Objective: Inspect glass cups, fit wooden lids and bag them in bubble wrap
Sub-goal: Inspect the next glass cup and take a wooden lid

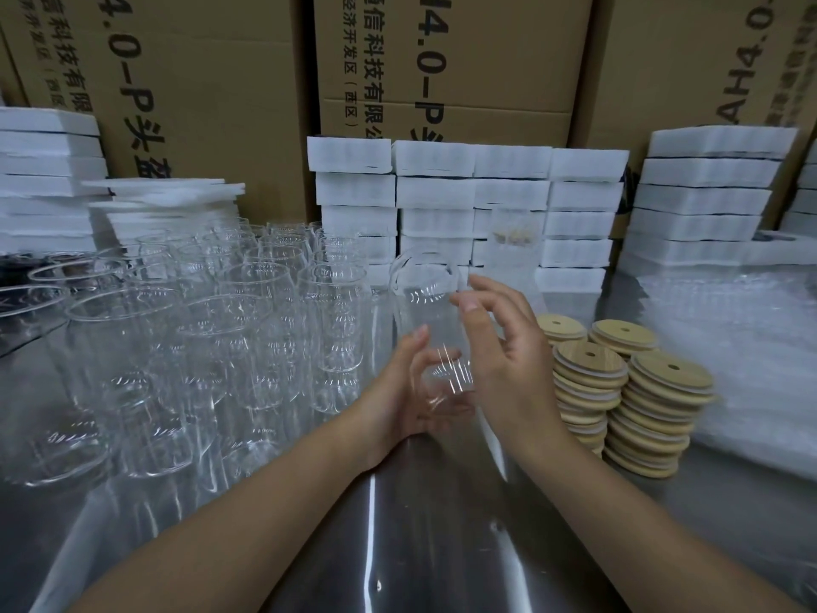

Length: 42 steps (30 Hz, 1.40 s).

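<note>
Left grip [409, 391], right grip [508, 356] loosely hold glass cup [424, 298].

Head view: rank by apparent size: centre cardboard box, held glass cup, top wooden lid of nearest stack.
1. centre cardboard box, largest though farthest
2. held glass cup
3. top wooden lid, about as near as the cup, so clearly smaller
</note>
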Motion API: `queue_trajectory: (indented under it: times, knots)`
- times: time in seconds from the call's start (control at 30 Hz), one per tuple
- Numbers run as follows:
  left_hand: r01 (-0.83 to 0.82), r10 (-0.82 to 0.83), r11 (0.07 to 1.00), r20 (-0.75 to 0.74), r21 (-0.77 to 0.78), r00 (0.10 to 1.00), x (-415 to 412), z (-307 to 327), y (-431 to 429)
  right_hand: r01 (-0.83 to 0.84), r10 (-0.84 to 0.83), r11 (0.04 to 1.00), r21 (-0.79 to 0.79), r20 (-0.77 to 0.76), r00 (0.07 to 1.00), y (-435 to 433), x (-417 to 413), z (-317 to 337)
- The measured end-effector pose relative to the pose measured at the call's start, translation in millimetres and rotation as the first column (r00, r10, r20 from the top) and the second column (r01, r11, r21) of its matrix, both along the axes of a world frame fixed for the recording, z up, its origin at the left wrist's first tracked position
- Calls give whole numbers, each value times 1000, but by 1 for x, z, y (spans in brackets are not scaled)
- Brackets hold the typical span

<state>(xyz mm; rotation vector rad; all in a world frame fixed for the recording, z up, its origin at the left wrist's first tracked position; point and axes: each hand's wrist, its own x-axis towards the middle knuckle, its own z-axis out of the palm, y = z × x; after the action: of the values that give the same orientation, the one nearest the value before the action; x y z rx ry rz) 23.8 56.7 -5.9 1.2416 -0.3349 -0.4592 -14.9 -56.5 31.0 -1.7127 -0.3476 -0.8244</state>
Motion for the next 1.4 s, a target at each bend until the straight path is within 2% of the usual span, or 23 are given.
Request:
queue_trajectory:
  times: [0.13, 0.23, 0.4, 0.57, 0.8, 1.03, 1.4]
  knots:
    - [41, -50, 996, -117, -78, 992, 2, 2, 4, -21, 21, 1000, -9, 27, 999, 2, -2, -2]
    - [8, -39, 992, -246, -126, 968, 0, 4, 6, -78, 78, 997, -8, 9, 997, 3, -2, -4]
    - [36, -96, 984, -356, -172, 929, -8, 10, 6, -119, 120, 988, -102, 2, 993, 6, -3, -5]
    - [136, -182, 979, -348, -152, 920, -15, 11, 2, -82, 79, 989, -127, -28, 996, 4, -1, -8]
    - [221, -226, 974, -314, -52, 922, -16, 11, 3, -30, 30, 999, -31, -8, 1000, 5, -3, -8]
    - [194, -195, 980, -313, -35, 929, -13, 10, 3, -28, 27, 998, 59, 18, 999, 4, -5, -5]
    - [97, -104, 995, -272, -38, 957, -9, 8, 3, -19, 17, 999, 37, 60, 998, 5, -4, -7]
